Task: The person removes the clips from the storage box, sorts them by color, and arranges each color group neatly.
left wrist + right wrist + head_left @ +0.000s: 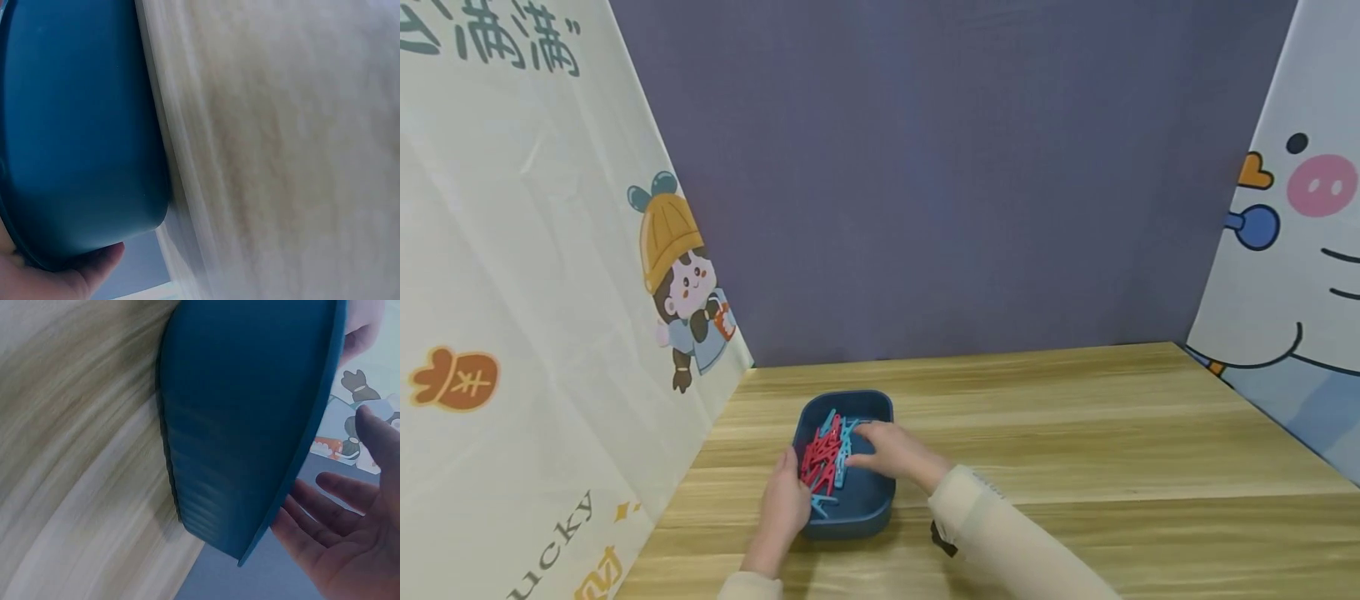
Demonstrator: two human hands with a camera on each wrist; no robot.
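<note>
A dark blue tray [872,500] sits on the wooden table near the left wall and holds several red and light blue clothes pegs [823,454]. My left hand [784,504] grips the tray's near-left rim; in the left wrist view the hand [69,278] shows beneath the tray's outer wall [75,125]. My right hand [880,446] reaches into the tray from the right, its fingers resting on the pegs. In the right wrist view that hand [350,544] is spread with nothing in it, just beyond the tray's rim [244,412].
The wooden table [1075,433] stretches to the right of the tray. A cartoon-printed panel [550,333] closes the left side, a purple wall [940,183] the back, and another printed panel [1292,292] the right.
</note>
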